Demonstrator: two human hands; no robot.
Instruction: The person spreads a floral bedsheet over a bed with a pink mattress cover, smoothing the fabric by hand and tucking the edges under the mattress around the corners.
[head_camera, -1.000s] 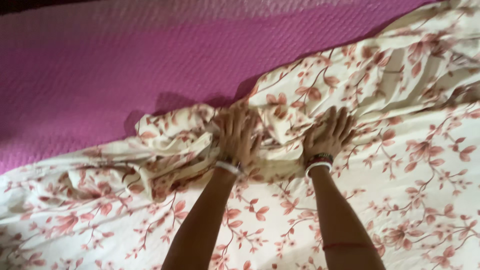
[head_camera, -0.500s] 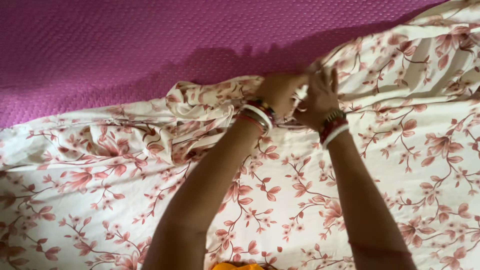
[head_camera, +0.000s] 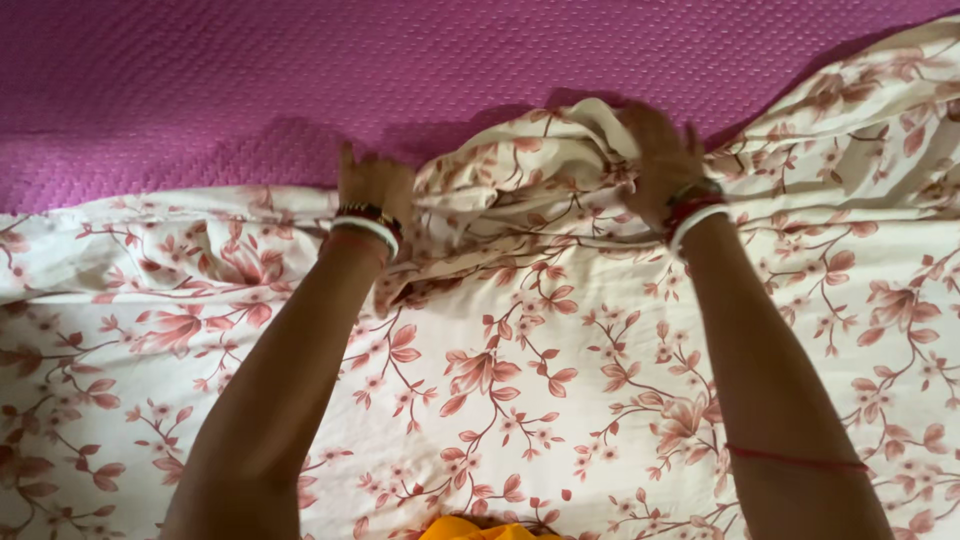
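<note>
cotton sheet (head_camera: 520, 380), cream with red flowers, lies over the near part of the pink mattress (head_camera: 300, 80). its far edge runs left to right, bunched in a ridge between the hands. the left hand (head_camera: 372, 185) presses on the edge with fingers closed on the cloth; the right hand (head_camera: 660, 155) grips the raised fold. bare mattress stays open beyond them.
</note>
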